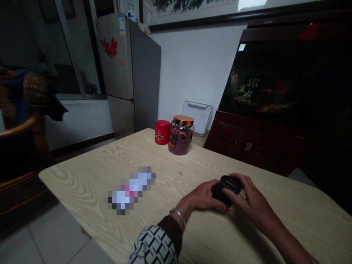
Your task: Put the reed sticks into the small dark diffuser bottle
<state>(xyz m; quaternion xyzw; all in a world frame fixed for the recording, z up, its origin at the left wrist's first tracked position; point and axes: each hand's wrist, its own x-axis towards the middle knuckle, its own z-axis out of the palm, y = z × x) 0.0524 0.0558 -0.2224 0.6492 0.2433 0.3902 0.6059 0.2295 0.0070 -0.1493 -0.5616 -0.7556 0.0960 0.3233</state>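
Both hands close round a small black container [223, 197] at the right of the wooden table. My left hand [202, 195], with a silver bangle at the wrist, grips its lower left side. My right hand [251, 198] has thumb and fingers round its rounded upper part [230, 182], which looks like a lid; whether it is separate from the body I cannot tell. Thin pale sticks, perhaps toothpicks, show beside the right fingers. The fingers hide much of the container. A tiny dark sliver [180, 173] lies on the tabletop beyond my left hand.
A blurred-out flat object [132, 190] lies on the table [90, 165] at left. At the far edge stand a red canister [162, 132] and a copper-lidded jar [180, 137] of dried flowers. Behind are a fridge [145, 77] and a fish tank [264, 88]. A chair [20, 128] stands left.
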